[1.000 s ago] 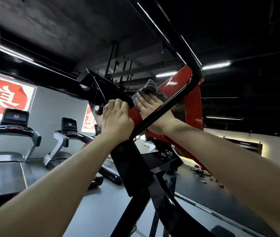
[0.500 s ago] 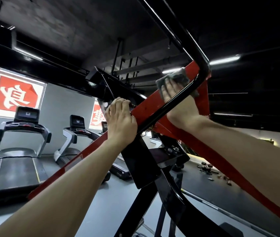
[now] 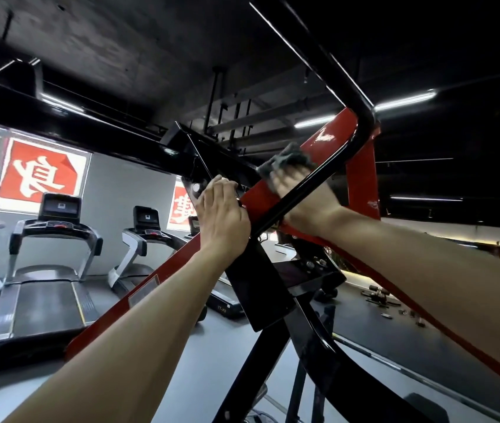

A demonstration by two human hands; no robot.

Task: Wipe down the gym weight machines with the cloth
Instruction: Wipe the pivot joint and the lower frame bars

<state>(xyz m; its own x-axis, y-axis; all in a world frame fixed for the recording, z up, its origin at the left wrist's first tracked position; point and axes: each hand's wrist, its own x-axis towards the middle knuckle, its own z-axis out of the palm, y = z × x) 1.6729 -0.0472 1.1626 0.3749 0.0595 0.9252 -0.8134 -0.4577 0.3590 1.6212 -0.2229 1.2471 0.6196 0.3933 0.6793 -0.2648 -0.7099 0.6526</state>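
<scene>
So: left hand (image 3: 224,215) is curled over the beam (image 3: 258,203), likely as a brace. Right hand (image 3: 316,203) reaches behind the black bar (image 3: 334,163), fingers flat, pressing the cloth (image 3: 288,158) onto the beam's upper stretch.

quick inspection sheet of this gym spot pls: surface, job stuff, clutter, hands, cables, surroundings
surface: red beam of the machine, pale scuff marks near its top
job's things: dark grey cloth pressed flat against the red beam
clutter: small loose gear on the dark floor at right
grippers: right hand presses the cloth, reaching behind a black bar; left hand grips the red beam lower down
cables: nothing seen
surroundings: treadmills, red sign, ceiling strip light
</scene>
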